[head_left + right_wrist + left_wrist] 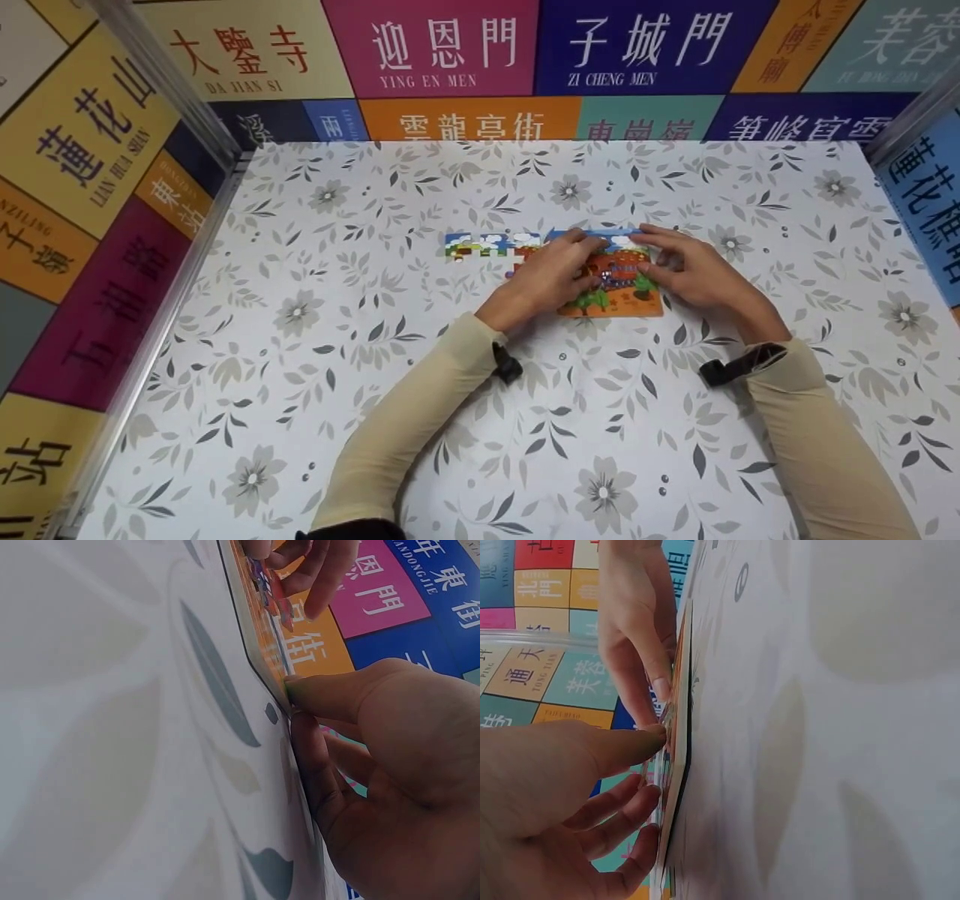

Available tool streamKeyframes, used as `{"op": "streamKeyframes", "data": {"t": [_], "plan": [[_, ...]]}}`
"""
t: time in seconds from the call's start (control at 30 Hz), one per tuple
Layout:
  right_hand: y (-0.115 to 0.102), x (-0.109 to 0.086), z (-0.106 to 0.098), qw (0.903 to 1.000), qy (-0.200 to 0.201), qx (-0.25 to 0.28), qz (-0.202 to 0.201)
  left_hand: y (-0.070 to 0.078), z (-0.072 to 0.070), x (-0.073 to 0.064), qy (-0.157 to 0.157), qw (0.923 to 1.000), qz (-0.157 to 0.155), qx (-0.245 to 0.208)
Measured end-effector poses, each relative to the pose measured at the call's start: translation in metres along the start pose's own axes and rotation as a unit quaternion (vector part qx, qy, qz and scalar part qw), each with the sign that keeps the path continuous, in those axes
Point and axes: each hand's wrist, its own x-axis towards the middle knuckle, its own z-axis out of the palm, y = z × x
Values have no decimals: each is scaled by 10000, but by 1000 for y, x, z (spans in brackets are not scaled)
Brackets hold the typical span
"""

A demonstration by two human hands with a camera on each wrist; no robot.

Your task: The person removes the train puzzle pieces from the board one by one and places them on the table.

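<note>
A jigsaw puzzle board (622, 306) with a colourful picture lies flat on the table. My left hand (546, 274) is over the board's left part and pinches a small red-and-blue puzzle piece (283, 611), tilted up from the board's surface. The fingers partly hide that piece. At the board's right side, my right hand (694, 268) holds the edge, thumb (304, 694) on the rim and index finger near the far corner. Left of the board, a strip of puzzle pieces (491, 244) with sky and clouds partly disappears behind my left hand.
The table (360, 420) has a white cover printed with grey flowers and leaves. Colourful panels (442, 49) with large characters stand along its back and sides. Both wrists wear black camera straps (724, 371) over beige sleeves (420, 420).
</note>
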Motion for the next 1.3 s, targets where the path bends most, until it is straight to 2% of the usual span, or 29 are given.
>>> {"op": "streamKeyframes", "data": {"t": [0.23,0.4,0.53,0.77,0.9,1.3], "plan": [[-2,0,0,10000,-9,12,89,-4,-3,-5,460,9983,345,-25],[-1,0,0,9999,3,93,125,-5,-11,-8,543,9978,370,-31],[-1,0,1,9998,-7,92,153,-8,-16,-13,564,9976,336,-214],[0,0,2,9998,-9,97,175,-16,-19,-27,548,9976,239,-354],[0,0,1,9999,-15,39,155,-23,-22,-37,576,9971,282,-410],[2,0,1,10000,48,62,-11,-43,-37,-68,987,9929,481,-450]]}}
